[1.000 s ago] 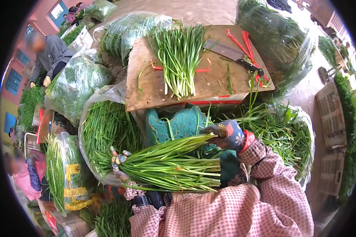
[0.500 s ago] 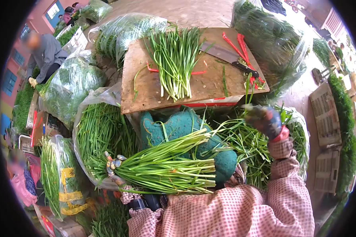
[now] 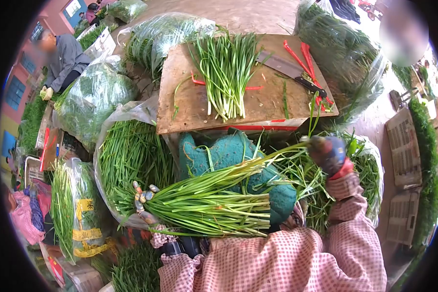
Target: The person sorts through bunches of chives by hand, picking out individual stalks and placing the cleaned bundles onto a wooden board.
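My left hand (image 3: pixel 143 200), in a worn, stained glove, is wrapped round the leafy end of a big bunch of garlic chives (image 3: pixel 214 202). The pale cut ends point right, across a teal cloth (image 3: pixel 236 151) on my lap. My right hand (image 3: pixel 328 155), in a dark glove with a red cuff, is closed at the right. A few thin chive stalks (image 3: pixel 292 146) run from the bunch to its fingertips. Beneath that hand lies a loose heap of chives (image 3: pixel 314 177) in a plastic bag. The fingers of the right hand are partly blurred.
Ahead stands a wooden board (image 3: pixel 180 109) bearing another chive bunch (image 3: pixel 226 75), a cleaver (image 3: pixel 289 70) and red ties (image 3: pixel 301 58). An open bag of chives (image 3: pixel 136 160) is at left. Several filled bags surround me. Crates (image 3: pixel 404 146) line the right; a person (image 3: pixel 65 61) sits far left.
My right hand has shifted slightly, and stalks now stretch between it and the bunch. The whole view has moved a little. A blurred head has appeared at the upper right.
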The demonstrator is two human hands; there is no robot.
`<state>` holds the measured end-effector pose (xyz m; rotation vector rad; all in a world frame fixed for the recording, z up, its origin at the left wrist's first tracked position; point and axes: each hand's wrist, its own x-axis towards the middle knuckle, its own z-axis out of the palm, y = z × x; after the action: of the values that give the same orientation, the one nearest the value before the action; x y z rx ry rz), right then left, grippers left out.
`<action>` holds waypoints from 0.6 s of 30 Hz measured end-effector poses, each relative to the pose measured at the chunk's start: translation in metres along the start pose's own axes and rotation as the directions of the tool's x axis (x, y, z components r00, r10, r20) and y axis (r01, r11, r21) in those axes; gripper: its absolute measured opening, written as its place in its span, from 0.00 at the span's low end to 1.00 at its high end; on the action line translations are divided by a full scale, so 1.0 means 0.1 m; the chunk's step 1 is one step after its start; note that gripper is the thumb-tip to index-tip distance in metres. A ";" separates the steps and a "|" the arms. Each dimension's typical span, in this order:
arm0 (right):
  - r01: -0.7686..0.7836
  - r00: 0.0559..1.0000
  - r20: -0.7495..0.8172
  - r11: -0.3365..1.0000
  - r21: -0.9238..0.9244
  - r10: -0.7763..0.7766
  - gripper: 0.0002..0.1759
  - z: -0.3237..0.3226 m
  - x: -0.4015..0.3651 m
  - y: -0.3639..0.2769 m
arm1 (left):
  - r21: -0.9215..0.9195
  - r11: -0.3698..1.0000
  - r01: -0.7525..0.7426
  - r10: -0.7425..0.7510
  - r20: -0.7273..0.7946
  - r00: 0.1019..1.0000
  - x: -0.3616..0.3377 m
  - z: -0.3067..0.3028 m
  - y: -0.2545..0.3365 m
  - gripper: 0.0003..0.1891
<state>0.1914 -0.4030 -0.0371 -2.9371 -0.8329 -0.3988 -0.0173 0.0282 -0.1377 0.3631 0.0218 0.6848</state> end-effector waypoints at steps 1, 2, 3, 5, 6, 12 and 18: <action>-0.080 0.986 0.143 0.994 -0.077 0.090 0.07 0.00 -0.10 0.28 | -0.001 1.000 -0.008 0.008 -0.006 1.000 -0.01 -0.01 0.00 0.23; -0.144 0.945 0.271 0.976 -0.163 0.184 0.12 0.01 -0.16 0.48 | -0.035 0.999 0.012 -0.013 -0.013 1.000 0.01 -0.01 -0.01 0.23; -0.133 0.947 0.271 0.979 -0.157 0.172 0.12 0.01 -0.19 0.53 | -0.065 0.997 0.031 -0.033 -0.018 0.999 0.02 -0.01 -0.01 0.23; 0.110 0.981 0.171 0.989 -0.095 -0.093 0.20 -0.04 -0.21 0.57 | -0.063 0.998 0.003 -0.010 -0.109 0.994 0.03 0.05 -0.05 0.23; 0.161 0.985 0.055 0.983 0.093 -0.166 0.21 -0.17 -0.05 0.29 | -0.064 0.998 -0.005 -0.006 -0.170 0.985 0.02 0.10 -0.06 0.22; 0.592 0.751 -0.097 0.601 0.537 -0.653 0.28 0.03 0.83 -1.19 | -0.013 0.999 0.047 -0.047 -0.026 0.999 0.01 0.05 0.00 0.25; 0.685 0.653 -0.005 0.589 0.429 -0.757 0.07 0.25 1.08 -1.50 | 0.065 0.996 -0.053 0.060 -0.116 0.991 -0.04 0.34 -0.08 0.25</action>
<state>0.2073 -0.2176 -0.0343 -2.1371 -1.8937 0.0339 -0.0108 0.0090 -0.1084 0.3834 0.1456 0.7626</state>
